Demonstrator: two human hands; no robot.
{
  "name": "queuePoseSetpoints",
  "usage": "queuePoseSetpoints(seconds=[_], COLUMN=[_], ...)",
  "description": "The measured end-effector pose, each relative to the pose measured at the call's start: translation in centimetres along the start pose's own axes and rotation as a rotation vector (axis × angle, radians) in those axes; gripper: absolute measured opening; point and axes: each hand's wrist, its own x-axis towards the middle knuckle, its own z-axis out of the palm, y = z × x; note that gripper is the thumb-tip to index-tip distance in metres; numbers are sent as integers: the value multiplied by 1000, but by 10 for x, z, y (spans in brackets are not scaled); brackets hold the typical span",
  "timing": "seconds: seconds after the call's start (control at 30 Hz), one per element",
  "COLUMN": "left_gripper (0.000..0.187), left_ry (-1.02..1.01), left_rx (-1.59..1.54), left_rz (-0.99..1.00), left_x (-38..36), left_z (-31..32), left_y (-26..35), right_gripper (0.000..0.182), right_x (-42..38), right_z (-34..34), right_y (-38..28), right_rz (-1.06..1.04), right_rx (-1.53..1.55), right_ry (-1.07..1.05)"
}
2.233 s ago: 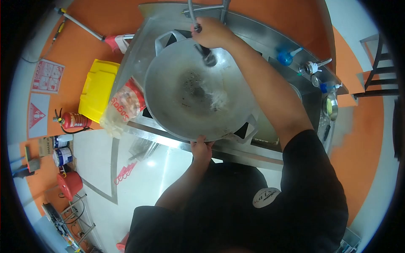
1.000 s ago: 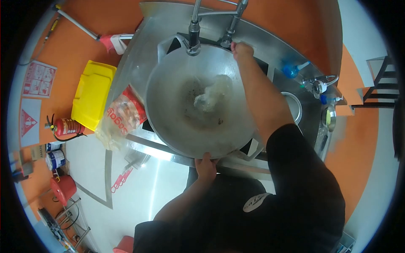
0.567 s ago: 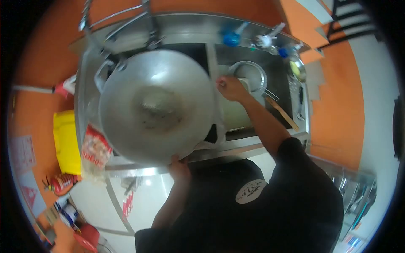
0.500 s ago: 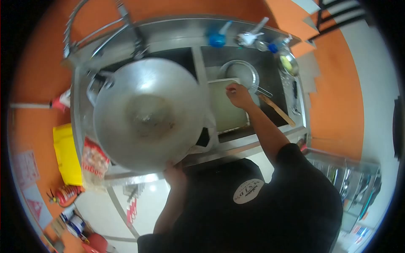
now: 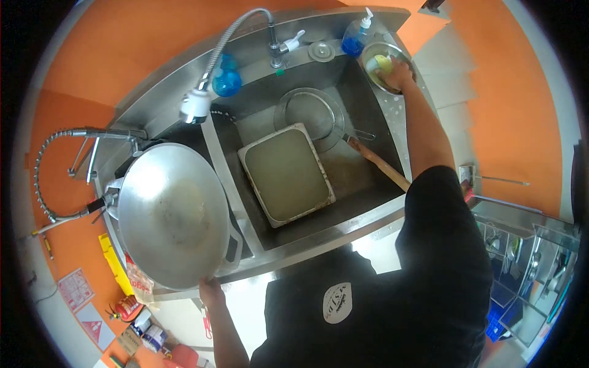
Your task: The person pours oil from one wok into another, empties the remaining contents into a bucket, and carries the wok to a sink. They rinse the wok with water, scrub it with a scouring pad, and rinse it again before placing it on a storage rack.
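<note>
A large metal wok (image 5: 175, 214) sits over the left sink basin, with a little dirty residue in its middle. My left hand (image 5: 211, 293) grips the wok's near rim, fingers partly hidden by the edge. At the sink's back right corner, my right hand (image 5: 399, 75) reaches into a steel bowl (image 5: 369, 54). Its fingers are closed at a yellow sponge (image 5: 383, 63) inside, their tips partly hidden. Beside the bowl stands a pump bottle of blue liquid (image 5: 354, 42).
The right basin holds a rectangular tray of cloudy water (image 5: 285, 175) and a round strainer (image 5: 310, 116) with a wooden handle (image 5: 380, 162). A flexible faucet (image 5: 196, 105) hangs over the divider near a blue bottle (image 5: 227, 83). A utensil rack (image 5: 521, 245) stands at right.
My view has turned to the right. My right hand has moved from above the tray to the bowl at the back right. My left hand stays at the wok's rim.
</note>
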Motion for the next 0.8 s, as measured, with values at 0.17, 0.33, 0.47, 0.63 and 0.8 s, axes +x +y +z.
queuePoseSetpoints(seconds=[0.17,0.33,0.47,0.63,0.8], left_gripper=[17,20,24,18,18], left_ry=[-104,-133,-204,58,-71], left_rx=[27,37,601,-61,321], left_rz=[17,40,153,18,258], left_x=[17,-10,-27,-4,-6], left_z=[-19,18,28,15,3], left_y=[-3,0,9,-8,-13], right_gripper=[50,41,64,82,60], right_x=[13,41,21,43,7], right_z=[13,12,-27,56,-40], right_y=[-18,4,-23,27,-36], right_rz=[-7,-253,-242,-232,-386], right_rx=[-35,-58,-39,-253,36], right_ry=[-267,-235,-358,-399,-424])
